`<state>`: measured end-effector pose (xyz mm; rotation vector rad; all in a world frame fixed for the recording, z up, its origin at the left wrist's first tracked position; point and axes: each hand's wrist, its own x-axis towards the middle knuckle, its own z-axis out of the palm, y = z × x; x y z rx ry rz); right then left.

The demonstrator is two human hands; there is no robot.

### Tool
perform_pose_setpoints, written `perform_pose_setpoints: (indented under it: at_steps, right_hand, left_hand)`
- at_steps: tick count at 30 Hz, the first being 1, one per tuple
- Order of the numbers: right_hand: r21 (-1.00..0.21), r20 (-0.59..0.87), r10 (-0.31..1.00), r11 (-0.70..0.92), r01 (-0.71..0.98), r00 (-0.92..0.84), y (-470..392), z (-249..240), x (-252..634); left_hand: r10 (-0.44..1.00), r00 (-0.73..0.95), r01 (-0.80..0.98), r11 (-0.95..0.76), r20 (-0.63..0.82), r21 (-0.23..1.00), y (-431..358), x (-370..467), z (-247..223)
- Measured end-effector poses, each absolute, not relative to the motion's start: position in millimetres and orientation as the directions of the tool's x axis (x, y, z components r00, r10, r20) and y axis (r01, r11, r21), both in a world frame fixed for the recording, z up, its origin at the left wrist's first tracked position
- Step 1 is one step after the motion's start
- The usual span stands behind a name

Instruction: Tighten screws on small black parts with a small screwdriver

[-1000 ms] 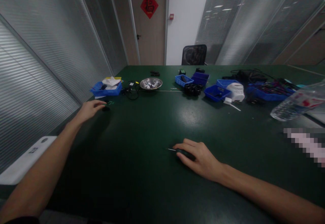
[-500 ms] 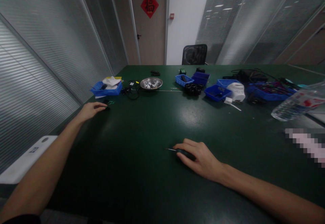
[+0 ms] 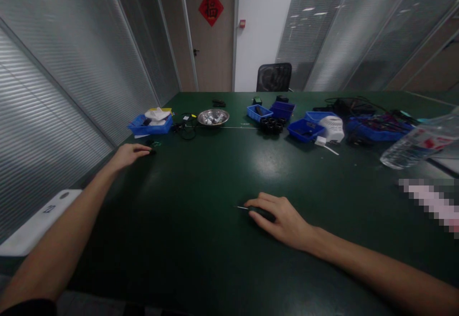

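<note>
Green surface (image 3: pixel 201 172): your right fingers (image 3: pixel 261 203) grip a driver (image 3: pixel 262 212) pointing nine o'clock; left fingers (image 3: pixel 141 148) touch a black piece (image 3: pixel 153 152), hold unclear.

Screwdriver (image 3: pixel 263 212) in right hand (image 3: pixel 289 220); bowl (image 3: pixel 213 124) on table (image 3: pixel 193 182) left of bottle (image 3: pixel 412 146); chair (image 3: pixel 274 78) behind.

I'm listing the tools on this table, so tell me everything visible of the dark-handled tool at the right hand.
The dark-handled tool looks like a small screwdriver: a thick, dark handle, perhaps plastic or rubber, and a thin, pale, metal-looking shaft. It lies roughly level, the shaft pointing left in the picture. The right hand grips the handle from above and hides its rear end. Whether it touches the green table and the tip's shape cannot be told.
</note>
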<state>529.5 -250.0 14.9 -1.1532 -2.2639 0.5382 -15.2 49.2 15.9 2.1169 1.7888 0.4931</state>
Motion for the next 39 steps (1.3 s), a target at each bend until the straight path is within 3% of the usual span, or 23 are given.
perform_pose_setpoints:
  at_steps: [4,8,11,15,25,39]
  right_hand:
    - [-0.593,0.273,0.839,0.532,0.604,-0.471,-251,21,536]
    - [-0.599,0.24,0.868,0.485,0.637,-0.434,-249,27,546]
    - [-0.589,0.234,0.875,0.475,0.654,-0.425,-248,27,551]
    - [-0.598,0.219,0.878,0.466,0.652,-0.427,-247,22,550]
    - [-0.477,0.268,0.797,0.598,0.644,-0.542,-252,13,544]
    - [-0.424,0.272,0.785,0.618,0.662,-0.557,-254,13,541]
  left_hand:
    - [0.966,0.232,0.856,-0.258,0.113,0.449,25,26,27]
    - [0.908,0.409,0.725,-0.384,0.092,0.572,-35,110,42]
    - [0.778,0.624,0.561,-0.514,0.076,0.65,-91,180,40]
    - [0.56,0.809,0.301,-0.656,0.179,0.692,-153,246,21]
    - [0.551,0.797,0.309,-0.723,0.246,0.618,-177,262,5]
    - [0.49,0.845,0.281,-0.749,0.214,0.6,-178,262,9]
